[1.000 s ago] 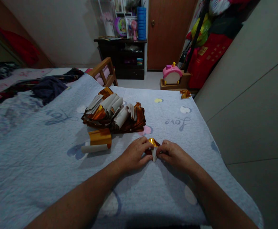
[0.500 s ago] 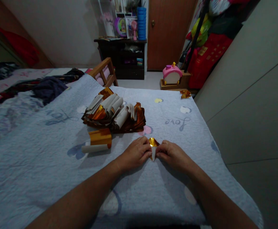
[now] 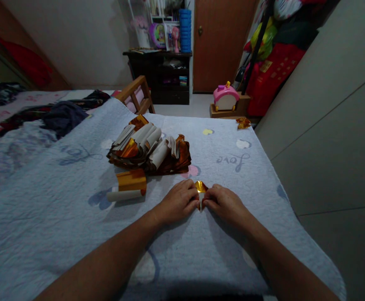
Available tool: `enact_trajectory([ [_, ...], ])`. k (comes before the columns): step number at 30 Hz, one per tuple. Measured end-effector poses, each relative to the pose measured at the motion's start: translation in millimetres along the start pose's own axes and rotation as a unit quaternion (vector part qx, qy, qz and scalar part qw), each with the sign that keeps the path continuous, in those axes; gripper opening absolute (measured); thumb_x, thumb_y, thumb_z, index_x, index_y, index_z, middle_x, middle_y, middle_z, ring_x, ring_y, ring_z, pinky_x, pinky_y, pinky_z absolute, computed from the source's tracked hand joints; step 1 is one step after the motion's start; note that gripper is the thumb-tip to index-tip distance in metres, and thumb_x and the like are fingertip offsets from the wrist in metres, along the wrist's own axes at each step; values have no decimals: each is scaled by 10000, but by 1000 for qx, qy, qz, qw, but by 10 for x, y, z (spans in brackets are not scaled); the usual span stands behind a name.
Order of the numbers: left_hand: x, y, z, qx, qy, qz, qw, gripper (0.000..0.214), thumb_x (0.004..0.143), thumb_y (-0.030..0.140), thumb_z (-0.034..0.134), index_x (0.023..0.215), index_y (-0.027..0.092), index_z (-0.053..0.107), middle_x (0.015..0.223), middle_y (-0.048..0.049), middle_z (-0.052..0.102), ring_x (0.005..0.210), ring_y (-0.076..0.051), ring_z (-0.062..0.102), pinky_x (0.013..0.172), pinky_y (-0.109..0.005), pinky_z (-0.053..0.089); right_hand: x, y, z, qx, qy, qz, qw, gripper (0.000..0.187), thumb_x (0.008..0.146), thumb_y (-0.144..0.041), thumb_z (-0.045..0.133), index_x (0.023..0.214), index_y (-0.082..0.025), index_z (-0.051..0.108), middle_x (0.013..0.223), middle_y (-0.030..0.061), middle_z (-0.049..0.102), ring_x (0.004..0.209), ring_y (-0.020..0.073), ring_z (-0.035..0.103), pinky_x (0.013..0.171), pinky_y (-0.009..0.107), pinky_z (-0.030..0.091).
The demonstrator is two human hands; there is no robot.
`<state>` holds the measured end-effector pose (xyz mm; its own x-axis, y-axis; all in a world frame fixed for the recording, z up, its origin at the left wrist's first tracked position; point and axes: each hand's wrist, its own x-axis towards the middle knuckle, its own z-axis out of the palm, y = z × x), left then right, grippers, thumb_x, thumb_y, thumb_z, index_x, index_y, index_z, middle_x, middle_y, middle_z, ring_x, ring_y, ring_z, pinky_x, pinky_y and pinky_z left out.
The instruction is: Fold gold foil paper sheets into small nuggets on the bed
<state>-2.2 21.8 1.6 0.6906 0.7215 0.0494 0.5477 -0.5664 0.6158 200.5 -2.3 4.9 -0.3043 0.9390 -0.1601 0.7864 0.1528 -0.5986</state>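
Gold-and-white paper (image 3: 201,187), seemingly part-folded, lies just below centre, pinched by left hand (image 3: 180,200) and right hand (image 3: 226,202); folded gold foil (image 3: 243,123) at upper right looks finished, the paper stack (image 3: 159,154) left of centre unworked.

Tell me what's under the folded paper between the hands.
Blue quilt shows around the folded paper; directly beneath, the paper, left hand and right hand hide the surface, so nothing there is visible.

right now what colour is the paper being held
The paper is gold and white, best in head view.
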Motion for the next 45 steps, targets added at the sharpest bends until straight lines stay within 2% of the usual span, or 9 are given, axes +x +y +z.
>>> enact_trajectory([
  [5,-5,-4,-45,-32,-6,7,999,143,941,227,570,849,193,674,940,-41,558,929,-202,537,835,-344,443,-4,8,-40,11,-23,-7,1000,84,866,-157,645,820,-201,700,856,35,598,798,179,570,716,303,375],
  [8,-10,-2,-62,-45,-8,13,999,140,936,222,574,839,188,669,936,-38,561,935,-199,539,848,-340,446,-37,8,-89,39,-38,-35,998,111,869,-143,629,851,-208,718,881,32,580,810,170,568,734,297,392],
  [12,-14,1,-60,-42,-6,13,999,134,929,208,572,839,186,669,941,-41,565,943,-200,539,845,-334,444,-110,-67,-155,25,-26,-105,994,230,808,-65,606,930,-217,729,942,46,559,882,186,548,770,302,408],
  [16,-9,-1,-61,-32,-9,12,999,143,936,213,559,832,183,652,948,-45,567,944,-200,532,833,-328,442,-140,-149,-164,-6,-13,-205,979,227,729,-23,596,820,-190,719,938,65,578,939,221,513,821,342,402],
  [18,-4,-2,-68,-25,-15,13,999,161,947,205,538,836,181,651,935,-44,566,936,-198,530,829,-326,436,-129,-135,-137,-11,-7,-223,975,219,742,-20,577,800,-180,716,918,66,613,905,217,520,824,359,397],
  [25,6,-4,-77,-17,-15,15,1000,189,977,209,496,838,180,621,909,-34,548,904,-191,524,806,-322,423,-91,0,-77,29,-37,-213,976,266,821,-21,549,896,-189,742,906,53,698,890,194,599,847,341,433],
  [39,22,-39,-46,-24,6,-5,1000,200,971,207,530,794,162,613,893,-35,520,871,-184,512,798,-316,431,-102,-18,-155,10,-61,-247,967,253,890,-57,553,914,-187,768,891,59,673,857,179,594,793,317,431],
  [45,12,-21,-81,-65,6,-3,998,192,966,209,526,812,165,632,915,-38,526,898,-185,520,822,-311,445,-89,3,-177,25,-64,-252,965,264,904,-56,530,947,-180,759,926,70,684,881,184,609,809,320,448],
])
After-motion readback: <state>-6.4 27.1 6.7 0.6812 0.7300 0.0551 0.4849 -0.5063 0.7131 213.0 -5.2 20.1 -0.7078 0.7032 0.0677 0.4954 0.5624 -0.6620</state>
